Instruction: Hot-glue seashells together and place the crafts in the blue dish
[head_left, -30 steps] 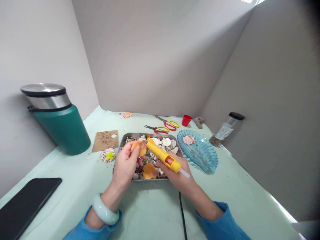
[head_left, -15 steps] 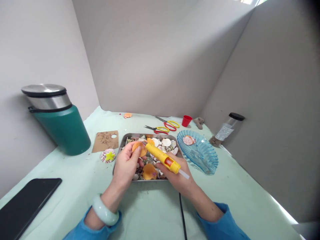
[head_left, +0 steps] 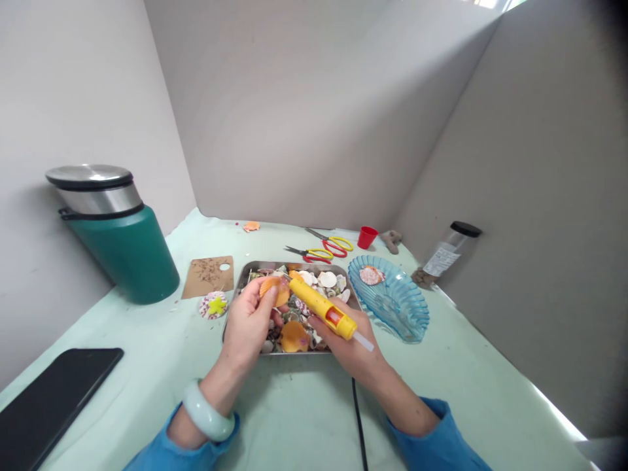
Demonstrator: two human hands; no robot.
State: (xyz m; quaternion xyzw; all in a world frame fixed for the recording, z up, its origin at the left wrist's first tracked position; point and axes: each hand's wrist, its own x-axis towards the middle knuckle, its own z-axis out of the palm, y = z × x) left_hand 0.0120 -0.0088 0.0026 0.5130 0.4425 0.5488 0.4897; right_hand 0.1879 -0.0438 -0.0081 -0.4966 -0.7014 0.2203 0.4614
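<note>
Between the thumb and fingers of my left hand [head_left: 249, 318] is an orange scallop shell [head_left: 275, 292], held above the metal tray [head_left: 237, 296]. My right hand [head_left: 354, 340] is closed round a yellow glue gun [head_left: 321, 306]. Its nozzle points at the shell's right edge; whether it touches, I cannot tell. A clear glue stick [head_left: 363, 341] juts from the gun's rear end. The tray beneath is full of mixed shells, with a larger orange shell [head_left: 295, 336] near its front side.
Left of the tray lie a shell disc with a yellow star [head_left: 216, 305], a brown board [head_left: 206, 277], a green flask [head_left: 125, 252] and a black phone [head_left: 59, 399]. Behind are scissors [head_left: 314, 254] and a red cup [head_left: 367, 237]. A blue dish [head_left: 400, 304] and a jar [head_left: 445, 255] stand right.
The glue gun's nozzle has shifted slightly right, uncovering more of the shell's right edge, where a pinkish patch shows. Both hands keep their holds.
</note>
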